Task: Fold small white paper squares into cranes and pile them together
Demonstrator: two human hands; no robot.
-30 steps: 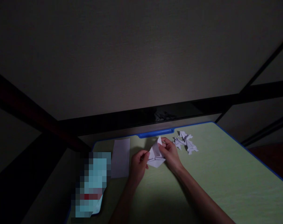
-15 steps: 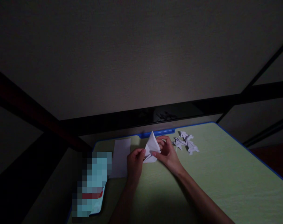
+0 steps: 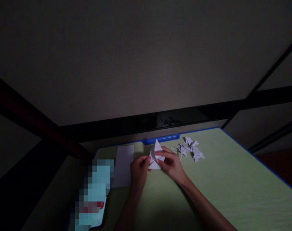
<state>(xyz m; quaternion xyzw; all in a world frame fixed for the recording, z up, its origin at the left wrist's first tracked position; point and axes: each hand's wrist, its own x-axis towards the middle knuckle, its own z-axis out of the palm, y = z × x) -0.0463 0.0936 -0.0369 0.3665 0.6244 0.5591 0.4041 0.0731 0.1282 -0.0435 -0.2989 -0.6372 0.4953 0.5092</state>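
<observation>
A half-folded white paper piece (image 3: pixel 155 156) with a pointed top is held between both hands over the green table (image 3: pixel 232 186). My left hand (image 3: pixel 139 171) pinches its left edge with closed fingers. My right hand (image 3: pixel 171 163) grips its right side, fingers curled over the folds. A flat white sheet (image 3: pixel 123 165) lies just left of my left hand. Several finished white folded figures (image 3: pixel 190 150) sit in a small heap right of my right hand.
The table has a blue rim with a blue handle (image 3: pixel 161 139) at its far edge. A blurred light-blue and red object (image 3: pixel 94 195) lies at the near left corner. Dark wall panels and beams rise behind the table.
The folded paper has moved slightly left and been turned between the hands, its point now standing up near the far edge. Both hands shifted left with it.
</observation>
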